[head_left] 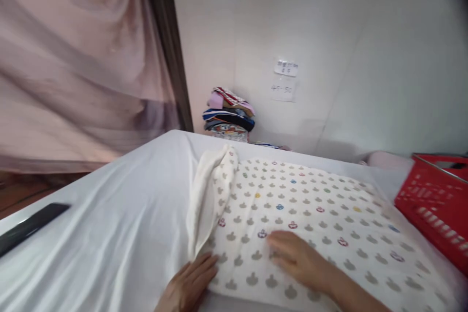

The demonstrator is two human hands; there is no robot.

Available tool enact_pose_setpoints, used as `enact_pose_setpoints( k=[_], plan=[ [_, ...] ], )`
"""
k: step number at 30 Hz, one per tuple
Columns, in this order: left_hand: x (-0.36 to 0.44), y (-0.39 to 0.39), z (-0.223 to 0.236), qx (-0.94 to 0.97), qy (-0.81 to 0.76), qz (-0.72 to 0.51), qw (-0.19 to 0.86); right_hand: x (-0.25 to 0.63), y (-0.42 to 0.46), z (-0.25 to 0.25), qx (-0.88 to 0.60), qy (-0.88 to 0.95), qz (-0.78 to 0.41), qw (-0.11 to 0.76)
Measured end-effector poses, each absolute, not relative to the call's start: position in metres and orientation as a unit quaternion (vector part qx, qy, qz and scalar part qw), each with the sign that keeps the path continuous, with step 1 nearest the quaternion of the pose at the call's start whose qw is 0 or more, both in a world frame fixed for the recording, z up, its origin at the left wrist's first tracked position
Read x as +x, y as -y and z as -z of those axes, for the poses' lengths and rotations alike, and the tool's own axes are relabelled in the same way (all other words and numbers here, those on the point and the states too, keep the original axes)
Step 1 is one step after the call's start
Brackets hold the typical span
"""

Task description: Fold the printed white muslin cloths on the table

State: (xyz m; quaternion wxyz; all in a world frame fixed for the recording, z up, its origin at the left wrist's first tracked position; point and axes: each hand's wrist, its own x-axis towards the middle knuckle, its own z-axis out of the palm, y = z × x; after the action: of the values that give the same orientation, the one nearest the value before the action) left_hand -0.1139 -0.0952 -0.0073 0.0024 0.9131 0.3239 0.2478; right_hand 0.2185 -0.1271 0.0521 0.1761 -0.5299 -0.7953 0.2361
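Observation:
A white cloth [278, 239] printed with grey apple-like shapes and a few coloured ones lies spread over the white-covered table. Its left edge is turned up into a raised fold [210, 190] that shows a plain white underside. At the near left corner, my left hand [192, 278] rests with fingers stretched out, touching the cloth just below that fold. My right hand [298, 259] lies on the printed surface near the middle, fingers extended and slightly bent, with nothing visible in them.
A red plastic basket [431, 204] stands at the right edge. On the left lies a dark flat object [34, 222]. Folded clothes [229, 114] are stacked beyond the table's far edge, by a wall with paper notes [285, 68]. A pink curtain [80, 58] hangs at left.

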Motion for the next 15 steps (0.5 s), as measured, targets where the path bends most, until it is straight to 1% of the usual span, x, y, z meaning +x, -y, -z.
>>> enact_pose_setpoints(
  k=[3, 6, 10, 15],
  plan=[
    [-0.108, 0.095, -0.021, 0.925, -0.278, -0.259, 0.022, 0.143, 0.138, -0.061, -0.447, 0.841, -0.244, 0.182],
    [-0.103, 0.095, -0.038, 0.905, -0.301, -0.295, 0.05, 0.101, 0.135, -0.055, -0.469, 0.838, -0.218, 0.174],
    [-0.101, 0.095, -0.043, 0.901, -0.302, -0.308, 0.054, 0.075, 0.128, -0.042, -0.537, 0.813, -0.143, 0.173],
    [-0.111, 0.08, -0.039, 0.933, -0.262, -0.24, 0.057, 0.067, 0.135, -0.022, -0.558, 0.802, -0.102, 0.188]
  ],
)
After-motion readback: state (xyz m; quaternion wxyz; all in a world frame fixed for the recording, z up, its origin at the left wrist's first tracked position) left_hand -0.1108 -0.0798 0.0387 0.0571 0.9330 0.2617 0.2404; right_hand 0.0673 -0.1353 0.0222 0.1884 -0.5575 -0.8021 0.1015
